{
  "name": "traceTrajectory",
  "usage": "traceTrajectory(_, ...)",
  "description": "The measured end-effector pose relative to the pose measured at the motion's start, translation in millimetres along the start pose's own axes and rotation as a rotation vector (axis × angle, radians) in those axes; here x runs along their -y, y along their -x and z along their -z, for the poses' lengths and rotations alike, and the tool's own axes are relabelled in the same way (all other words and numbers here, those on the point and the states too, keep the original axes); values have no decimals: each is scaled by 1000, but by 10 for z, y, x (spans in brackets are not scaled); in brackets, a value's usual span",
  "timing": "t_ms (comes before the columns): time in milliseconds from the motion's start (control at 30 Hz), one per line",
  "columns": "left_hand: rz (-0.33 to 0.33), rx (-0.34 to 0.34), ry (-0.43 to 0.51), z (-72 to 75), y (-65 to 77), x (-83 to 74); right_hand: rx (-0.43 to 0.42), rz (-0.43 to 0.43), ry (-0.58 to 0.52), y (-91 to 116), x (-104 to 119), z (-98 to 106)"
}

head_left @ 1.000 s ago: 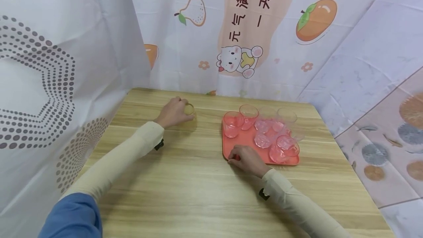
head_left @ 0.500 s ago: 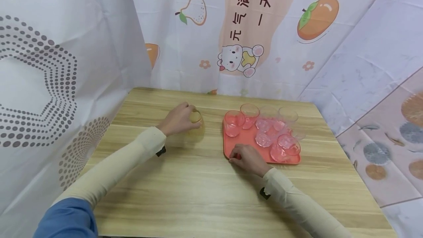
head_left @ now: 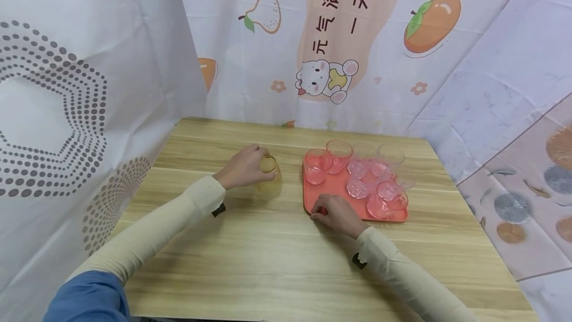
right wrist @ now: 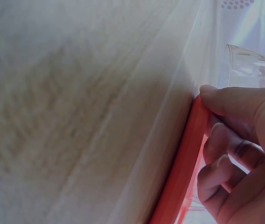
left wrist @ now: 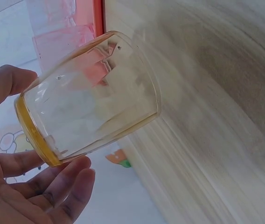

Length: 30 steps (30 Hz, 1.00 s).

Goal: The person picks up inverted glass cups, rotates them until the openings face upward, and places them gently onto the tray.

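My left hand (head_left: 247, 167) holds a clear amber-tinted cup (head_left: 270, 183) left of the tray, fingers and thumb around its upper end. In the left wrist view, the cup (left wrist: 95, 102) has a thick yellow band at the narrower end beside the hand. Its wider end faces the table. At the near left corner of the red tray (head_left: 330, 198), my right hand (head_left: 336, 214) grips the edge. The right wrist view shows the thumb (right wrist: 230, 100) on the tray rim (right wrist: 184, 163), with the other fingers curled beneath the hand.
Several transparent cups, some looking pink over the tray, stand on it, such as a cup (head_left: 316, 168) at its left side and another cup (head_left: 386, 200) at the near right. The wooden table (head_left: 250, 262) meets a printed curtain (head_left: 250, 78) at the back.
My left hand has brought the amber cup rightward and nearer to me, towards the tray. The right hand has stayed at the tray corner.
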<state>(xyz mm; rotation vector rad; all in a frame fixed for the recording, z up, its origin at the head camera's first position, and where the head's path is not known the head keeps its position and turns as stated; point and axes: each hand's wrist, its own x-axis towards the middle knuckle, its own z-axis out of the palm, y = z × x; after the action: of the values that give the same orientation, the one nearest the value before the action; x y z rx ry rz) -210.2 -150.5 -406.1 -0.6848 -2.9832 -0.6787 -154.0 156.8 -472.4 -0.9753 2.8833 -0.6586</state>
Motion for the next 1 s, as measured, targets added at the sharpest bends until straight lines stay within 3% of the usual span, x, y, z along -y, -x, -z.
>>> traceTrajectory(433,6,15,63,-54,53,-48,10,-30,-2,-5,-16,-11)
traceTrajectory(633,4,20,122,-67,70,-56,-38,-11,-6,-4,-14,-30)
traceTrajectory(800,30,61,225,-100,73,1,-90,-24,-90,1,58,-35)
traceTrajectory(1000,83,86,302,-121,83,28,-95,-49,-174,-5,136,-55)
